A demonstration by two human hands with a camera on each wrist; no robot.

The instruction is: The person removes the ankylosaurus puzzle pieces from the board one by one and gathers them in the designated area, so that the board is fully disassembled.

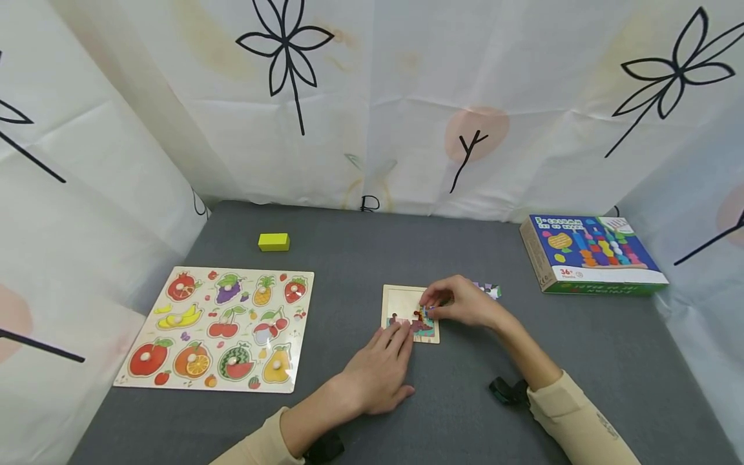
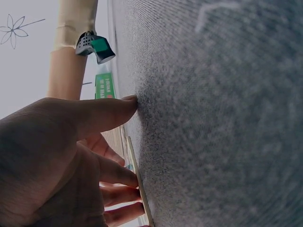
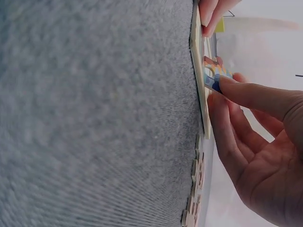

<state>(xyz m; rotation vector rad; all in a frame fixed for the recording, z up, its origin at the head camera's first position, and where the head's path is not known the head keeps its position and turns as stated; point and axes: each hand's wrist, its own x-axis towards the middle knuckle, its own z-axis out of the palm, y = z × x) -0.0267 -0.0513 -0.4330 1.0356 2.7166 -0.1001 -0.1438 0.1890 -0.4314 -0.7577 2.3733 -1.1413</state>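
A small wooden puzzle board (image 1: 401, 294) lies mid-table, with coloured pieces set in its lower part. My left hand (image 1: 380, 368) rests at its lower left, fingers straight on the board's near edge and thumb toward the table. Over the board's right side, my right hand (image 1: 465, 301) pinches a puzzle piece (image 3: 214, 81) between thumb and fingers. In the right wrist view that piece is blue and tilted against the board. Loose puzzle pieces (image 1: 489, 290) lie just beyond the right hand, partly hidden by it.
To the left lies a large fruit peg puzzle (image 1: 302, 329). A yellow block (image 1: 274, 242) sits behind it. At the back right stands a blue and green bead-set box (image 1: 599, 255). Flower-printed white cloth (image 1: 407, 97) surrounds the grey table (image 1: 349, 252).
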